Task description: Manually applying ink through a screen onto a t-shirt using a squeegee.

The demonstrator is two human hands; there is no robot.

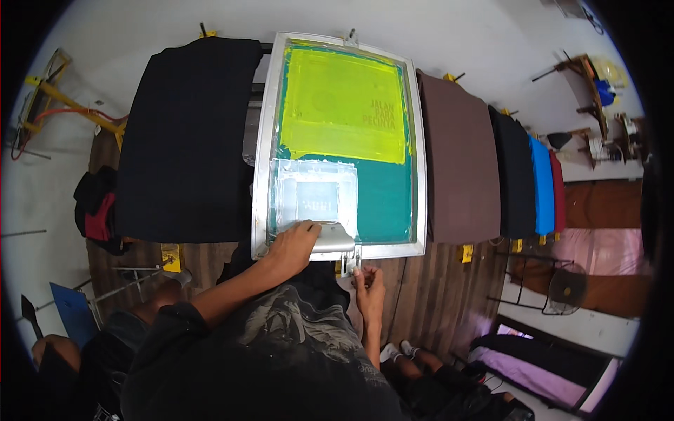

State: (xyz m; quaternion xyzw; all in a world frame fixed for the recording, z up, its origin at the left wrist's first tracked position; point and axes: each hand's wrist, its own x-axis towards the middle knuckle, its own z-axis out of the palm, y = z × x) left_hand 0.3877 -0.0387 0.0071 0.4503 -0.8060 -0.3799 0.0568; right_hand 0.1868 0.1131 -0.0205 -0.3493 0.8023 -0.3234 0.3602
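Observation:
A screen-printing frame [420, 182] with a metal rim lies in front of me. Its mesh is teal, with a large yellow-green taped patch [337, 84] in the far part and a smaller pale window [316, 193] with white ink at near left. My left hand [295, 242] is closed on a silver-handled squeegee [333, 240] resting at the near edge of that window. At the rim's near side, the thumb and fingers of my right hand [368, 281] pinch the small metal clamp [349, 264]; part of the grip is hidden.
Shirt boards carry a black cloth [189, 140] on the left and a brown cloth [460, 161] on the right, with black, blue [542, 186] and red ones beyond. Other people's legs [414, 361] show at lower right and lower left. A fan [567, 289] stands at right.

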